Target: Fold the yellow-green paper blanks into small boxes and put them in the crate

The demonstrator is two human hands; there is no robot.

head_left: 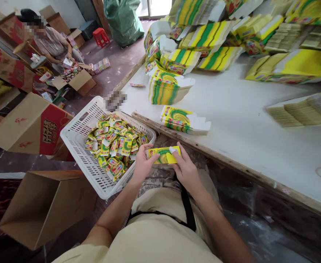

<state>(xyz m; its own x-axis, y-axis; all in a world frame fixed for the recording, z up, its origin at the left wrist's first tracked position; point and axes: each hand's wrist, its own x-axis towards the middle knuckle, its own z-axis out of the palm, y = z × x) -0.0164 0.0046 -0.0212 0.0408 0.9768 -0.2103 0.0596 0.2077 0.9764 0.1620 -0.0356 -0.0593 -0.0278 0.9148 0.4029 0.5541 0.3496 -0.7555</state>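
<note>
A small yellow-and-green printed carton (163,155) is held in front of my lap, between both hands. My left hand (144,162) grips its left end, thumb lying across the printed face. At the other end my right hand (186,168) pinches the carton near a yellow end flap. To the left stands a white plastic basket (79,137) with many similar small cartons (113,146) heaped in it. On the table ahead lies a short stack of flattened cartons (180,118), their white flaps pointing right.
More carton stacks (171,86) cover the back of the white table (231,109), which has a wooden edge. An open cardboard box (48,208) lies at lower left, near a red-printed box (34,126). Beyond, a person (53,44) sits by an open box (78,78); a red stool (101,37) stands near.
</note>
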